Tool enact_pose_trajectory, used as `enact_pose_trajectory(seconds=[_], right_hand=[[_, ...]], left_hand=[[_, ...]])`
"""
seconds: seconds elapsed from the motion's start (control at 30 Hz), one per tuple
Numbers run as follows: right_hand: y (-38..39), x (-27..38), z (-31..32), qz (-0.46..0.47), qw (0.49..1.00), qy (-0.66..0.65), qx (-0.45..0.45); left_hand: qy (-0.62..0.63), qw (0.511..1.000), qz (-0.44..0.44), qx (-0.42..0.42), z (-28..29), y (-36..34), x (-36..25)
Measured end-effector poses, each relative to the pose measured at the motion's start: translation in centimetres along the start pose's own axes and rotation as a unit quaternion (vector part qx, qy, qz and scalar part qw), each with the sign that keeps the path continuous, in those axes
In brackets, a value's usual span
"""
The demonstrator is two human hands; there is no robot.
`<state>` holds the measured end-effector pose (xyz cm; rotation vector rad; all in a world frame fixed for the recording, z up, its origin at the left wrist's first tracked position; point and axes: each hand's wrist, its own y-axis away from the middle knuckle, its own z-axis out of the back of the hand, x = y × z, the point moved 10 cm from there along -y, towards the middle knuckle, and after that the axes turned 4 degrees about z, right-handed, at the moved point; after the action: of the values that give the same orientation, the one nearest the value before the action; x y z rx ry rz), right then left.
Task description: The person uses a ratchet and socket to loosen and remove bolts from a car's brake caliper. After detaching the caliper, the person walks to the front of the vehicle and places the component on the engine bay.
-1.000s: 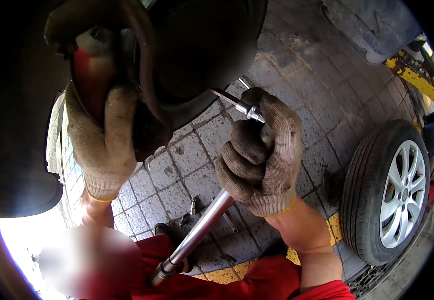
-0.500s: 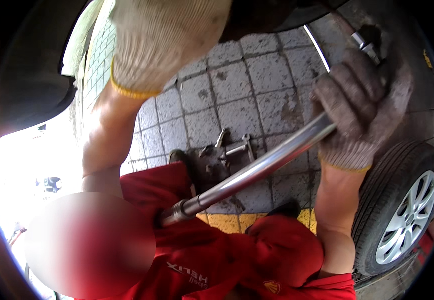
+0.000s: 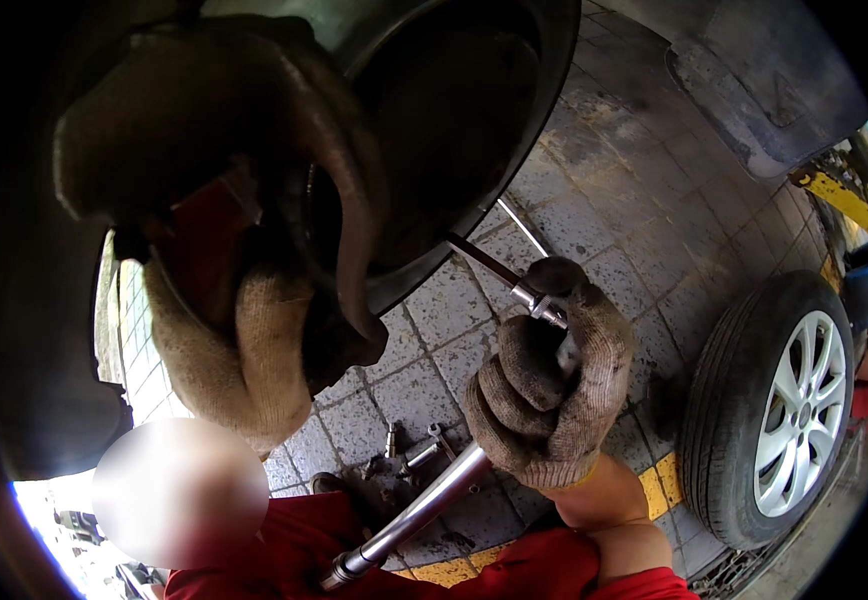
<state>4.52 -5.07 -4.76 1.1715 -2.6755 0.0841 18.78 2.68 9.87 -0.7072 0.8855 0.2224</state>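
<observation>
My right hand point(image 3: 559, 385), in a soiled knit glove, is closed round the upper end of a long chrome wrench point(image 3: 419, 525). The wrench's bar slants down to the lower left. Beyond my fingers, a chrome fitting point(image 3: 539, 303) lines up with a dark rod point(image 3: 481, 258), which runs to the underside of a dark round brake disc point(image 3: 566, 45). My left hand point(image 3: 274, 340), also gloved, wraps from below round a dark, rusty brake caliper point(image 3: 204, 110) beside the disc. A red patch shows between its thumb and fingers; some fingertips are hidden in shadow.
A wheel with silver spokes point(image 3: 804, 415) stands at the right. Several metal tools and sockets point(image 3: 419, 455) lie on the grey tiles below. A thin metal rod point(image 3: 522, 228) slants behind the disc. Yellow lift parts point(image 3: 844, 200) are at the far right.
The view has shifted, bringing the brake disc and caliper into sight. My right hand, still on the wrench, appears lower and further left. My left hand now shows beneath the caliper.
</observation>
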Motion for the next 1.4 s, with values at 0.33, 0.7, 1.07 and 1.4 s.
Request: enact_pose_trajectory(seconds=[0.33,0.7,1.07,1.4], right_hand=[[0.3,-0.4,2.1,0.028,0.996,-0.007,-0.088],[14.1,-12.7,1.5,-0.135,0.964,0.198,-0.113],[17.6,-15.6,4.2,-0.181,0.877,0.402,-0.191],[19.8,-10.9,-3.2,-0.019,0.885,0.302,-0.355]], left_hand=[[-0.158,0.985,-0.041,-0.05,0.5,-0.2,-0.9],[-0.132,0.991,0.022,-0.018,1.5,0.2,-0.2],[-0.061,0.991,0.081,0.085,0.9,-0.4,-0.1],[-0.174,0.973,0.051,0.142,1.6,-0.8,-0.2]])
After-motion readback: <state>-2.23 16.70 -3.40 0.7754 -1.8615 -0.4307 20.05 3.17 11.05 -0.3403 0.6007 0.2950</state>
